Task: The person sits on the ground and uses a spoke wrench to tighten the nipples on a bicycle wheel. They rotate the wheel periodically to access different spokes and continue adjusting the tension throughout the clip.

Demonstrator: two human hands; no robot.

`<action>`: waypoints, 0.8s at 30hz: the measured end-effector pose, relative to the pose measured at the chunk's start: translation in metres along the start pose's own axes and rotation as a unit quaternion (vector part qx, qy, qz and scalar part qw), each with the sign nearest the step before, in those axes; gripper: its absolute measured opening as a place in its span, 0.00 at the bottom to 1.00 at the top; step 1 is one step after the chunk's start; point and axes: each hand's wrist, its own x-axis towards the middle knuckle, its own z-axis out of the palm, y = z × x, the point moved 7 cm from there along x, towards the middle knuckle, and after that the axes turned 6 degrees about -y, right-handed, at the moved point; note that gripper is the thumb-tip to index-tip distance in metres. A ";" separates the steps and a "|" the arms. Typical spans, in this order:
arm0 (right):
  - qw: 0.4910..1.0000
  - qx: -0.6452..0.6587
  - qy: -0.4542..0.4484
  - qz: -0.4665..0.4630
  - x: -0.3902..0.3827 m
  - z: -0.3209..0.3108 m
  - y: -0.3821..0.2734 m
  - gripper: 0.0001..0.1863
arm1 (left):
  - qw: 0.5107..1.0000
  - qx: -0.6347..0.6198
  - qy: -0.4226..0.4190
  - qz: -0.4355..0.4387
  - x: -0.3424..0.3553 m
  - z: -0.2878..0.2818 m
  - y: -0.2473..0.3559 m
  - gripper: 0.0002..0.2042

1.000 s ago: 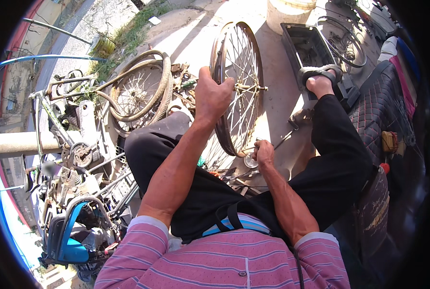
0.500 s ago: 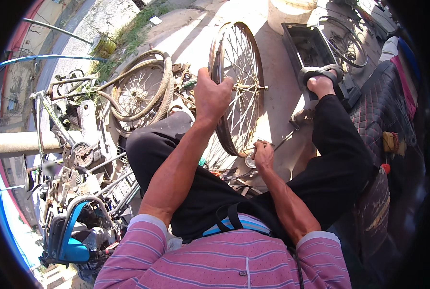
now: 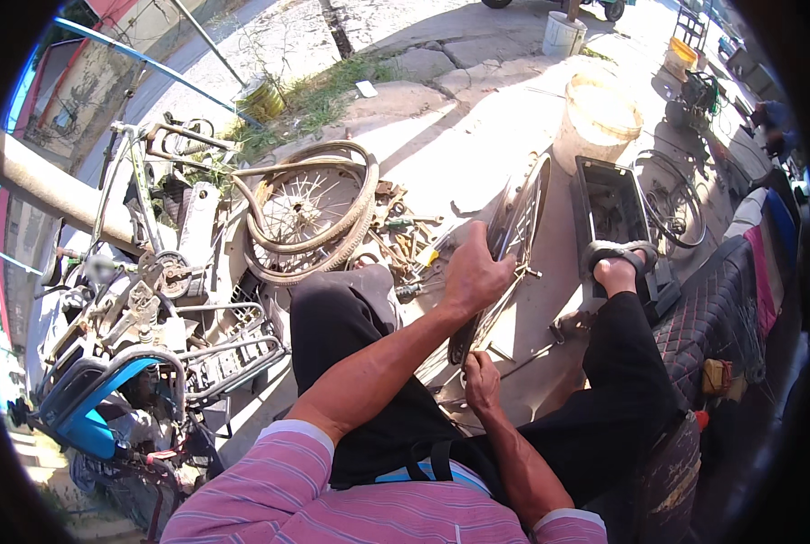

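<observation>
A spoked bicycle wheel (image 3: pixel 533 207) stands upright between my legs, turned almost edge-on, its bare rim dark and rusty. My left hand (image 3: pixel 479 274) is closed round the near-left side of the rim, with the thumb raised. Lower down, my right hand (image 3: pixel 483 381) is closed at the bottom of the rim, its fingertips pressed against it. Whether a small tool is also in those fingers is hidden. The axle end sticks out on the wheel's right.
At left lie a second wheel with loose tyres (image 3: pixel 368 204), scattered tools (image 3: pixel 414 245), a bicycle frame (image 3: pixel 137 195) and metal parts. Ahead stand a white bucket (image 3: pixel 595 122) and a black box (image 3: pixel 595 204), with my sandalled foot beside it. A quilted cover (image 3: pixel 708 317) is at right.
The wheel has turned from showing its spokes broadly to nearly edge-on, its top leaning away to the right. Both hands stay on it. The view has tilted up, showing more ground ahead.
</observation>
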 end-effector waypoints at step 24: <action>0.992 -0.091 -0.091 -0.010 0.017 0.004 0.021 0.18 | 0.994 -0.034 -0.089 0.060 -0.010 0.015 0.006 0.19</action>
